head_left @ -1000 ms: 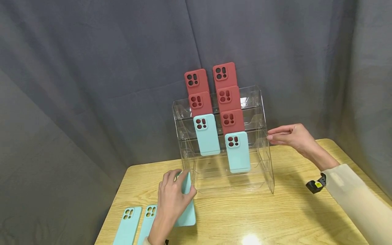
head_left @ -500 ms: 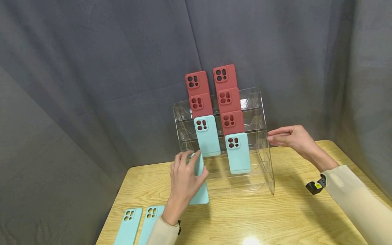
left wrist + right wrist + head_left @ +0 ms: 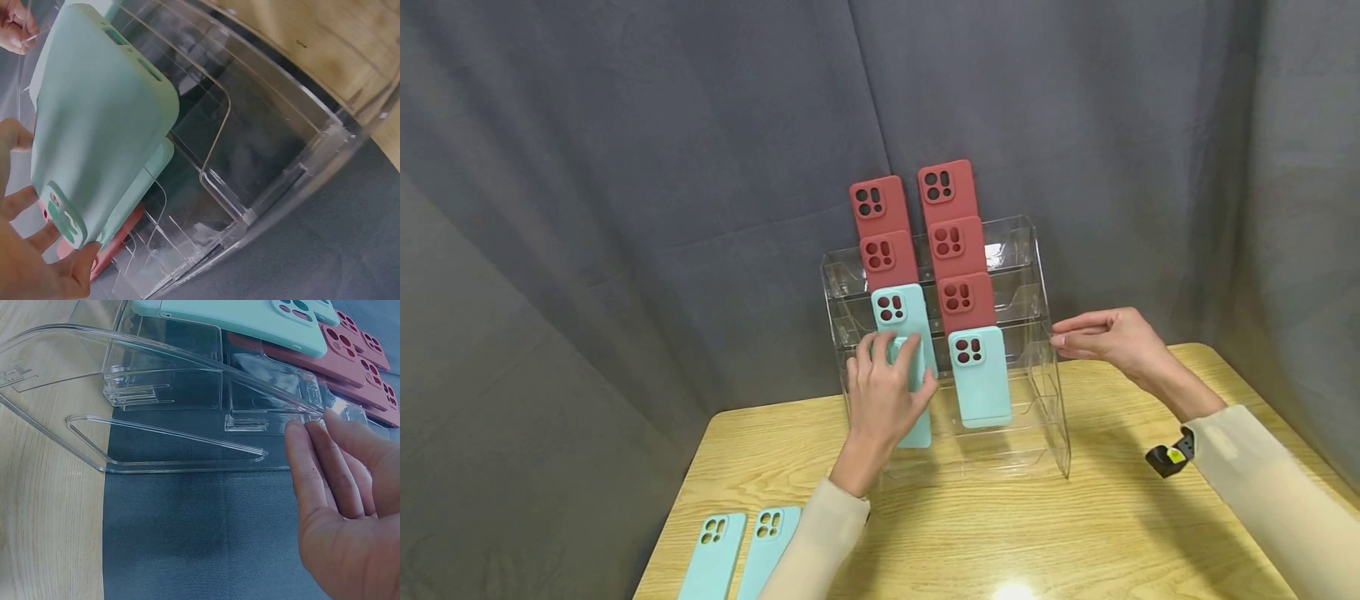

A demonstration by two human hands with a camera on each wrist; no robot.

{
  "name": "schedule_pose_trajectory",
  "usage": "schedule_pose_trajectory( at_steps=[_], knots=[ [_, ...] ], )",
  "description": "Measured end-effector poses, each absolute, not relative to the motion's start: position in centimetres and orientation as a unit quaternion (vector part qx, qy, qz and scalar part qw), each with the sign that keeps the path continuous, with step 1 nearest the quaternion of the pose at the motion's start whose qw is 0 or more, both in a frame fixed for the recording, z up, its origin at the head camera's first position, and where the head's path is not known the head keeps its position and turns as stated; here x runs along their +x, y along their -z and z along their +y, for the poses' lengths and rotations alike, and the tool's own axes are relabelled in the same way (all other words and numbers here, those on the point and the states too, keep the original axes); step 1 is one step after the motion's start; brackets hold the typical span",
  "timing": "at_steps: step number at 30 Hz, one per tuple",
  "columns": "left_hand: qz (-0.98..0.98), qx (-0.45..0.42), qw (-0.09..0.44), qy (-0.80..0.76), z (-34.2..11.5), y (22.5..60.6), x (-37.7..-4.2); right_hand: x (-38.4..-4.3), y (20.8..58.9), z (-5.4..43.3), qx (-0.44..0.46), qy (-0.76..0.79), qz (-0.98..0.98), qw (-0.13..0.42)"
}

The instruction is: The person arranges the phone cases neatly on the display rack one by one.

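Note:
My left hand [image 3: 880, 392] grips a mint-green phone case [image 3: 100, 119] by its camera end, thumb on one edge and fingers on the other. That case is in front of the left column of a clear acrylic display rack [image 3: 1030, 308], overlapping a mint case [image 3: 917, 312] seated there. Two red cases [image 3: 887, 250] stand above it. In the right column, another mint case [image 3: 983, 387] sits below several red cases [image 3: 967, 300]. My right hand [image 3: 350, 487] pinches the rack's side edge between thumb and fingers.
Two more mint cases, one at the far left [image 3: 711, 558] and one beside it [image 3: 767, 542], lie on the wooden table [image 3: 985, 533]. A grey curtain [image 3: 625, 208] hangs close behind the rack. A black device [image 3: 1167, 458] is strapped at the right wrist.
My left hand has carried its mint case up and to the right, from near the table's left side to the front of the rack. My right hand has stayed at the rack's edge.

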State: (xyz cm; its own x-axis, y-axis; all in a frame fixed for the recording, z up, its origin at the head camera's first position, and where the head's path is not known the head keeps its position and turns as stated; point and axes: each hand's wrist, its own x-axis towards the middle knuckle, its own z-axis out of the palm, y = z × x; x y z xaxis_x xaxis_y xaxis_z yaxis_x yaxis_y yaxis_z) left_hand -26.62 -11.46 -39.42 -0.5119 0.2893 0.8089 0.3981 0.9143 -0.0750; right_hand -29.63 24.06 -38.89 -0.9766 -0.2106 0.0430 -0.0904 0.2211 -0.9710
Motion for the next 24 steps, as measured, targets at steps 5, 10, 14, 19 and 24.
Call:
schedule_pose_trajectory(
  at_steps=[5, 10, 14, 19, 24],
  knots=[
    [-0.865, -0.192, 0.460, 0.059, -10.9, 38.8, -27.7, -29.7, 38.9, 24.0, -0.097, 0.622, 0.775, 0.050],
    [-0.851, -0.177, 0.490, 0.061, -10.4, 38.8, -28.5, -29.6, 38.9, 24.0, -0.095, 0.623, 0.775, 0.053],
    [-0.839, -0.161, 0.517, 0.059, -9.8, 39.6, -29.0, -29.6, 38.9, 24.1, -0.093, 0.614, 0.782, 0.052],
    [-0.831, -0.146, 0.535, 0.047, -9.1, 40.8, -29.4, -29.6, 39.0, 24.1, -0.094, 0.607, 0.787, 0.049],
    [-0.838, -0.134, 0.527, 0.044, -8.8, 41.7, -29.4, -29.7, 39.0, 24.0, -0.096, 0.618, 0.778, 0.048]
  ],
)
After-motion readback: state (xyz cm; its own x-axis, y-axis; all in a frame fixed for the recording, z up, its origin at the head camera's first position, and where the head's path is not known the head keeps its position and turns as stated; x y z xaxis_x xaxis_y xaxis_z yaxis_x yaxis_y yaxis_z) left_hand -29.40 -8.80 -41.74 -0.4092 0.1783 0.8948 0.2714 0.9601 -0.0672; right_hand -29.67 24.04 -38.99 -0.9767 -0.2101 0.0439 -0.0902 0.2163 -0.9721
